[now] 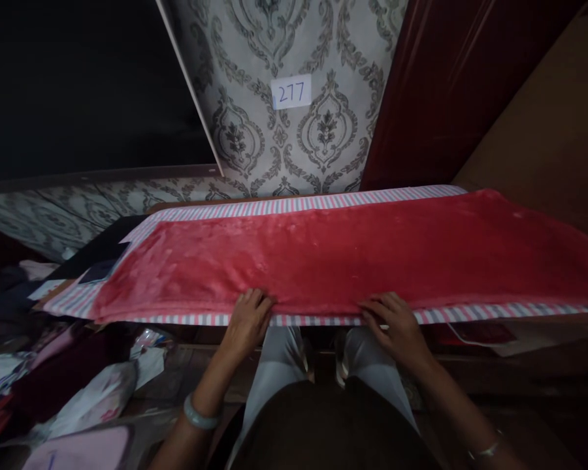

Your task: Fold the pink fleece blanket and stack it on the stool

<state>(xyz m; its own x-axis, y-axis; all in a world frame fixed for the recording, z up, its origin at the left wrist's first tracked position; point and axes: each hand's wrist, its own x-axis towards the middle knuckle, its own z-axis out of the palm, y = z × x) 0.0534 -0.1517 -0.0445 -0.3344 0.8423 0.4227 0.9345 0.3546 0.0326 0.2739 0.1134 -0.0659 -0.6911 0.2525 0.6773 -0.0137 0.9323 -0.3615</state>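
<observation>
A long red plush blanket (pixel 323 254) lies spread over a striped cloth (pixel 274 207) in pink, grey and white. The stripes show along the back, the left end and the near edge. My left hand (pixel 249 318) is at the blanket's near edge, left of centre, its fingers curled on the red hem. Farther right, my right hand (pixel 394 326), with a ring on it, has its fingers bent and closed on the same hem. The undersides of both hands are hidden. Slight creases run through the blanket near the left hand.
A dark screen (pixel 93 91) hangs at the upper left. Behind the table, a paper marked 277 (pixel 291 91) is on the patterned wall. Clothes and bags (pixel 93 398) are heaped low at the left. A dark red wooden panel (pixel 431 91) rises at the right.
</observation>
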